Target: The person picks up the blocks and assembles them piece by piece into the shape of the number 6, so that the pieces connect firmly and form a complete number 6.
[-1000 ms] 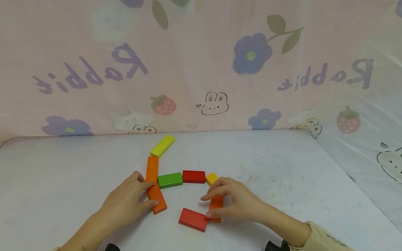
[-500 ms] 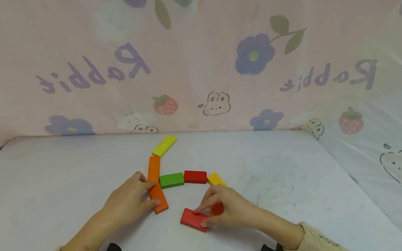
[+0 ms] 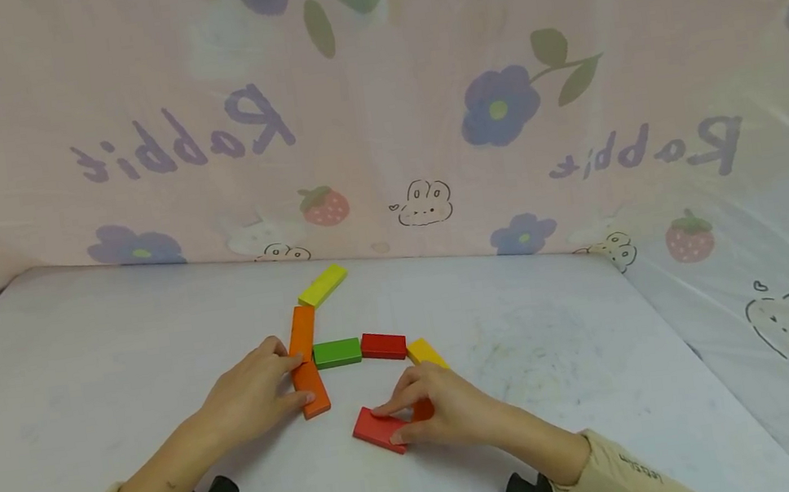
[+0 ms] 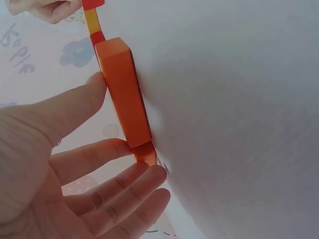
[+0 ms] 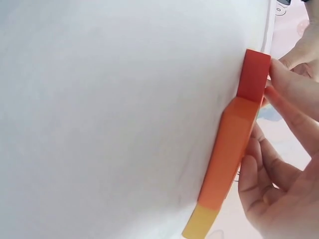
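In the head view, the left hand (image 3: 246,395) rests its thumb and index fingertips on the nearer of two orange blocks (image 3: 312,387). The left wrist view shows thumb and index spread along that orange block (image 4: 124,94), with the other fingers loosely bent beside it. Over to the right, the right hand (image 3: 451,405) pinches a red block (image 3: 374,429) between thumb and index finger. This red block (image 5: 253,77) adjoins an orange block (image 5: 227,154) in the right wrist view. The right hand partly covers that orange block in the head view.
A green block (image 3: 337,353), a darker red block (image 3: 383,346) and a yellow block (image 3: 426,352) continue the row between the hands. Behind stand another orange block (image 3: 301,330) and a lime-yellow block (image 3: 323,286). A patterned curtain (image 3: 418,136) hangs beyond the white table (image 3: 117,337).
The right hand has shifted left from the orange block onto the red block, its thumb and index finger now on it. The left hand stays at its orange block.
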Demonstrator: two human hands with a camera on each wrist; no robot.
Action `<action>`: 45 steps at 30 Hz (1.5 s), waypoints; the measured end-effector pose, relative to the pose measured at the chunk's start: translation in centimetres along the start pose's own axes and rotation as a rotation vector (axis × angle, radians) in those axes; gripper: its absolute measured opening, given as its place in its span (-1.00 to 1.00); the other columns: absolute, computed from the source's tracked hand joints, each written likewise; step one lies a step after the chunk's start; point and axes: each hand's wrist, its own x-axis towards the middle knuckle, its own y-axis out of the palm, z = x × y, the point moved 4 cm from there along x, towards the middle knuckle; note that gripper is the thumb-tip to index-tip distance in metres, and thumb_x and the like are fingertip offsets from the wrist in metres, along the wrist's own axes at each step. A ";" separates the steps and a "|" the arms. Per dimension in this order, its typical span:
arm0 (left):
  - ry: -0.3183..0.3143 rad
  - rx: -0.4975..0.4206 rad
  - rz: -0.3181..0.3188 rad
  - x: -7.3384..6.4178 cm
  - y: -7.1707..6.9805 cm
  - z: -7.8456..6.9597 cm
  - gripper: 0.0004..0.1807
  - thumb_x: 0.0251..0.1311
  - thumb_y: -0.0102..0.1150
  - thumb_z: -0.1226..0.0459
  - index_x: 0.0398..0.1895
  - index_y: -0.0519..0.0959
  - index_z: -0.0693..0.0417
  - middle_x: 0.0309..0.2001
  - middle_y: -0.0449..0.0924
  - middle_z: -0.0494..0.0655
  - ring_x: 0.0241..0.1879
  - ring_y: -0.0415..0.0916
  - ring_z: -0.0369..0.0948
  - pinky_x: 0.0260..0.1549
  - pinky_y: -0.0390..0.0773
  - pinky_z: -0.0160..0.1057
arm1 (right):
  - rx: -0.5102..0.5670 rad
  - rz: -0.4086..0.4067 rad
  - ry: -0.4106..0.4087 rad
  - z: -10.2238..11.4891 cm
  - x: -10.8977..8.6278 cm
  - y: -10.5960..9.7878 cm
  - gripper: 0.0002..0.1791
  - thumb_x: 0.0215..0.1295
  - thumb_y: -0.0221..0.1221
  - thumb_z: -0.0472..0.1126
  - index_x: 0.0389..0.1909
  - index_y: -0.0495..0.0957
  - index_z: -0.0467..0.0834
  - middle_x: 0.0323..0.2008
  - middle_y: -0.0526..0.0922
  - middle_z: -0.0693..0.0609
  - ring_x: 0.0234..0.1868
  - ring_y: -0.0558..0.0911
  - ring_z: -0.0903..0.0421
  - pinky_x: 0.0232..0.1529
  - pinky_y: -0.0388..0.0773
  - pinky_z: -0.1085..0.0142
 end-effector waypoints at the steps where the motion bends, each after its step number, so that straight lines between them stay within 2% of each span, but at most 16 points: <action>1: 0.000 0.000 0.001 0.0 0.0 0.0 -0.40 -0.02 0.44 0.17 0.07 0.57 0.33 -0.20 0.46 -0.02 -0.37 0.33 -0.21 -0.50 0.39 -0.34 | -0.005 0.001 0.003 0.0 0.1 0.1 -0.65 0.09 0.39 -0.13 -0.04 0.70 0.07 -0.26 0.56 0.18 -0.17 0.41 0.30 -0.22 0.41 0.42; 8: 0.011 0.003 0.001 0.0 0.1 0.0 -0.40 -0.02 0.44 0.15 0.07 0.57 0.32 -0.19 0.47 -0.02 -0.36 0.35 -0.21 -0.49 0.42 -0.33 | -0.007 0.012 -0.024 0.4 0.9 0.2 -0.65 0.12 0.37 -0.12 -0.02 0.69 0.05 -0.29 0.57 0.15 -0.21 0.43 0.23 -0.32 0.34 0.50; 25: 0.013 0.002 -0.002 -0.1 0.1 -0.2 -0.40 -0.02 0.44 0.15 0.07 0.58 0.32 -0.22 0.46 -0.03 -0.38 0.33 -0.22 -0.51 0.40 -0.35 | -0.019 0.029 -0.081 1.1 2.5 0.6 -0.63 0.13 0.36 -0.18 0.00 0.68 0.00 -0.33 0.61 0.16 -0.21 0.48 0.25 -0.20 0.43 0.46; 32: 0.023 0.005 -0.006 -0.1 0.1 -0.1 -0.39 -0.03 0.45 0.14 0.06 0.58 0.33 -0.23 0.46 -0.03 -0.39 0.32 -0.23 -0.52 0.39 -0.37 | -0.027 0.022 -0.099 1.5 2.8 0.7 -0.64 0.11 0.37 -0.17 -0.01 0.68 0.00 -0.32 0.62 0.17 -0.20 0.46 0.29 -0.18 0.36 0.50; 45: 0.029 -0.017 0.011 -0.2 -0.2 0.1 -0.40 0.00 0.43 0.15 0.08 0.56 0.34 -0.17 0.46 -0.03 -0.36 0.34 -0.22 -0.50 0.38 -0.37 | -0.010 0.032 -0.105 1.9 3.0 0.8 -0.62 0.11 0.37 -0.20 0.00 0.68 -0.03 -0.35 0.62 0.15 -0.26 0.47 0.23 -0.26 0.36 0.51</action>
